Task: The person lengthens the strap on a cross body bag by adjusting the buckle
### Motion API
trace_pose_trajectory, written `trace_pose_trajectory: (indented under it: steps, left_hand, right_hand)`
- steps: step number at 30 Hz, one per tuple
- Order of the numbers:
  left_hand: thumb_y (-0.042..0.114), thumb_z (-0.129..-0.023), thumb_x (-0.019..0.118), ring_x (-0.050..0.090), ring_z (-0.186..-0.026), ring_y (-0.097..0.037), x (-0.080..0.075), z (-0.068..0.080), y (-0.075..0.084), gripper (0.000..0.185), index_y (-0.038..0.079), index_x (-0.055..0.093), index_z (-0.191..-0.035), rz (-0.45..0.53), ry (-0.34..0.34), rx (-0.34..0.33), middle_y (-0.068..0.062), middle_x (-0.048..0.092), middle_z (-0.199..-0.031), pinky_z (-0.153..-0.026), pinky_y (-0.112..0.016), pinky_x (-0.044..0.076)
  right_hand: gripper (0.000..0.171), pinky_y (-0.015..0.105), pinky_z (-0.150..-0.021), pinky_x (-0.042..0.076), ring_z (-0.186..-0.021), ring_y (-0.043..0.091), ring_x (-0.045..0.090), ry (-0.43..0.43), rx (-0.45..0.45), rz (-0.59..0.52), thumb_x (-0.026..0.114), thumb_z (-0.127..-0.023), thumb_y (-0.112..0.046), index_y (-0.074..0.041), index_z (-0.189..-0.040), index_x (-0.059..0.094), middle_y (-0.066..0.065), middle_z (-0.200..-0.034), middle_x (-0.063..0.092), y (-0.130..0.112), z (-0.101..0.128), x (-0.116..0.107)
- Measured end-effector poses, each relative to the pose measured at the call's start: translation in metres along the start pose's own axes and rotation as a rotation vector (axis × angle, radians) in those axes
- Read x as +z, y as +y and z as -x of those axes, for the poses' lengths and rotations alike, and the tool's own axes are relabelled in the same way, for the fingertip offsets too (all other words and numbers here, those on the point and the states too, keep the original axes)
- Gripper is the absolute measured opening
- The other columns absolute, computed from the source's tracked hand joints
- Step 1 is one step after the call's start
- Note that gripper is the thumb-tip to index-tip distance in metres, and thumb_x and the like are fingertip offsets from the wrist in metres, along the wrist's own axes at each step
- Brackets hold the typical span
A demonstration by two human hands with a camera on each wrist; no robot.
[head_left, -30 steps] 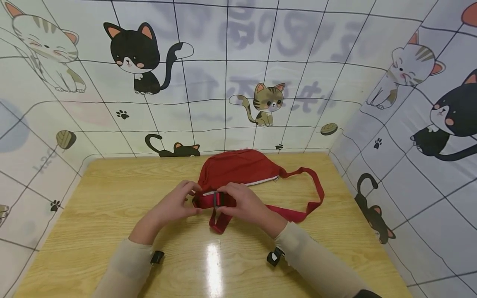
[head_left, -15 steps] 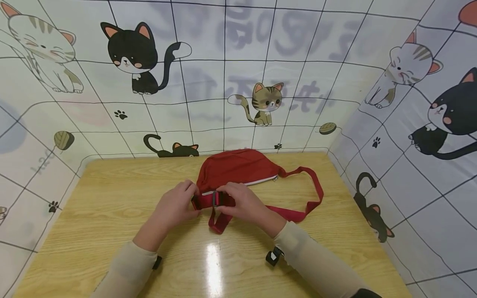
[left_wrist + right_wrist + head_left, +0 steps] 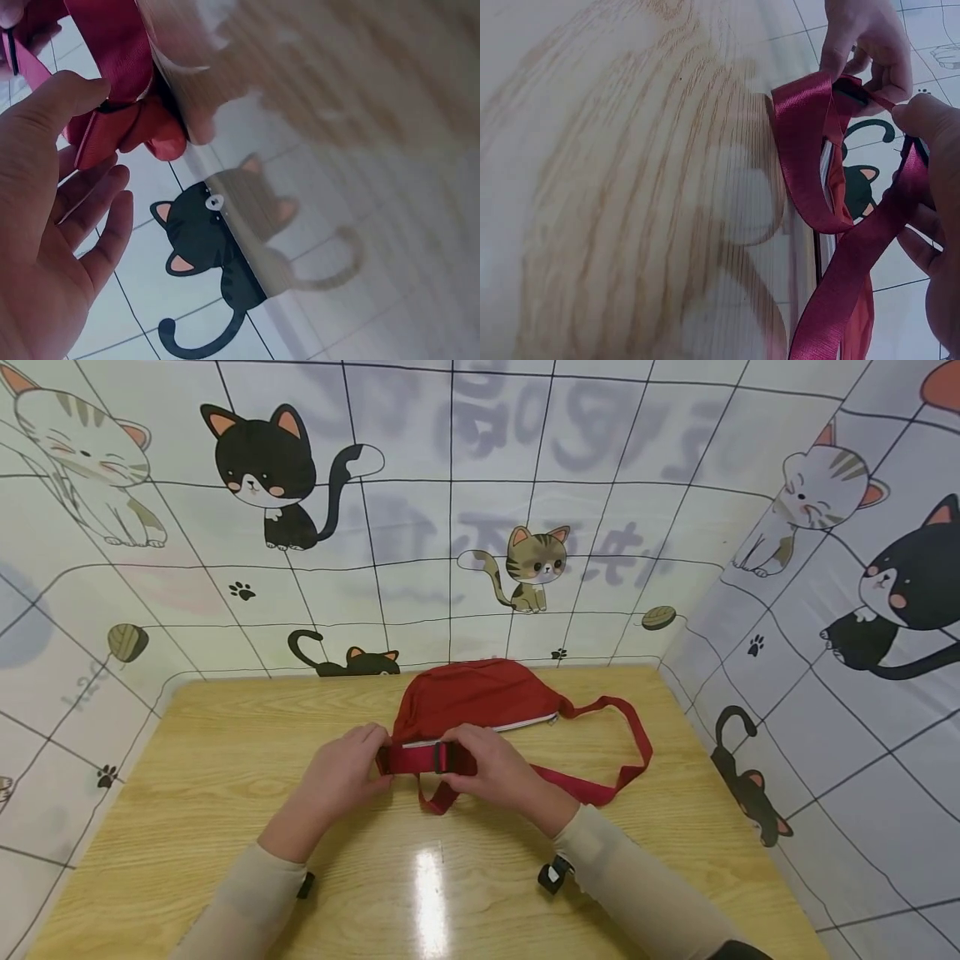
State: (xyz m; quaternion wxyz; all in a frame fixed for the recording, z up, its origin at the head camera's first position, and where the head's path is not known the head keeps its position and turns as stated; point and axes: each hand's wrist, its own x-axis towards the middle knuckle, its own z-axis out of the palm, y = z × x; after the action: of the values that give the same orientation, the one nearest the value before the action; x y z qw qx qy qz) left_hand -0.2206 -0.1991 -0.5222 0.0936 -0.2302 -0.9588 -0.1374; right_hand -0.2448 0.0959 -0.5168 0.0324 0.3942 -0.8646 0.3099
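Note:
A red waist bag (image 3: 472, 697) lies at the back of the table, its white zipper toward me. My left hand (image 3: 337, 785) pinches the left end of the bag's red strap (image 3: 408, 760), by a dark buckle piece. In the left wrist view the thumb (image 3: 71, 94) presses on the webbing, while the other fingers are spread below. At a black strap slider (image 3: 439, 757), my right hand (image 3: 491, 768) pinches the strap between thumb and fingers. Between the hands the webbing is stretched flat. A slack strap loop (image 3: 802, 165) hangs beneath it in the right wrist view.
The rest of the strap (image 3: 637, 735) curves over the wooden table (image 3: 225, 735) to the right of the bag. Sheets printed with cats and a grid (image 3: 420, 527) stand close behind the table and at both sides.
My left hand has shifted slightly left with the strap end. The slider sits a little farther right, the flat stretch between the hands is longer, and the slack loop underneath has shrunk.

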Motion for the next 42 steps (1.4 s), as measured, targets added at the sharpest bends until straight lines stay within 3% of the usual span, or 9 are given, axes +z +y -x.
trace_pose_trajectory:
  steps: [8, 14, 21, 34, 42]
  left_hand:
    - [0.025, -0.081, 0.099, 0.06, -0.089, -0.018, -0.001, -0.001, -0.017, 0.049, 0.014, 0.061, -0.111, 0.015, -0.016, -0.029, 0.0, 0.064, -0.104, -0.066, -0.038, 0.053]
    - [0.022, -0.083, 0.096, 0.056, -0.077, -0.012, -0.002, -0.001, -0.026, 0.045, 0.016, 0.057, -0.104, 0.051, -0.076, -0.075, 0.005, 0.059, -0.094, -0.062, -0.035, 0.048]
    - [0.019, -0.085, 0.095, 0.055, -0.071, -0.013, -0.006, -0.002, -0.029, 0.044, 0.015, 0.055, -0.103, 0.029, -0.144, -0.099, 0.005, 0.058, -0.084, -0.061, -0.037, 0.047]
    - [0.022, -0.086, 0.095, 0.051, -0.067, -0.017, -0.006, -0.004, -0.032, 0.044, 0.015, 0.054, -0.101, -0.038, -0.188, -0.088, 0.003, 0.054, -0.077, -0.058, -0.037, 0.043]
    - [0.024, -0.086, 0.095, 0.053, -0.067, -0.017, -0.004, -0.007, -0.034, 0.042, 0.016, 0.056, -0.1, -0.052, -0.213, -0.099, 0.003, 0.056, -0.078, -0.058, -0.037, 0.043]
  right_hand:
    - [0.052, 0.038, -0.097, 0.057, -0.112, 0.019, 0.063, 0.005, -0.039, 0.045, 0.091, -0.094, -0.022, -0.01, -0.137, 0.064, 0.001, -0.127, 0.068, 0.011, 0.006, -0.003]
    - [0.052, 0.035, -0.098, 0.056, -0.113, 0.015, 0.06, 0.016, -0.069, 0.069, 0.092, -0.091, -0.019, -0.011, -0.135, 0.065, 0.0, -0.126, 0.064, 0.016, 0.01, -0.004]
    - [0.053, 0.035, -0.095, 0.057, -0.111, 0.017, 0.061, 0.05, -0.115, 0.14, 0.096, -0.086, -0.019, -0.009, -0.13, 0.067, 0.003, -0.122, 0.063, 0.024, 0.013, -0.005]
    - [0.049, 0.04, -0.095, 0.056, -0.109, 0.02, 0.06, 0.017, -0.004, 0.275, 0.096, -0.089, -0.024, -0.012, -0.127, 0.068, 0.004, -0.123, 0.059, 0.037, 0.018, -0.003]
    - [0.046, 0.04, -0.088, 0.057, -0.1, 0.02, 0.06, -0.012, 0.081, 0.317, 0.094, -0.09, -0.026, -0.016, -0.126, 0.066, 0.002, -0.122, 0.057, 0.043, 0.019, -0.003]
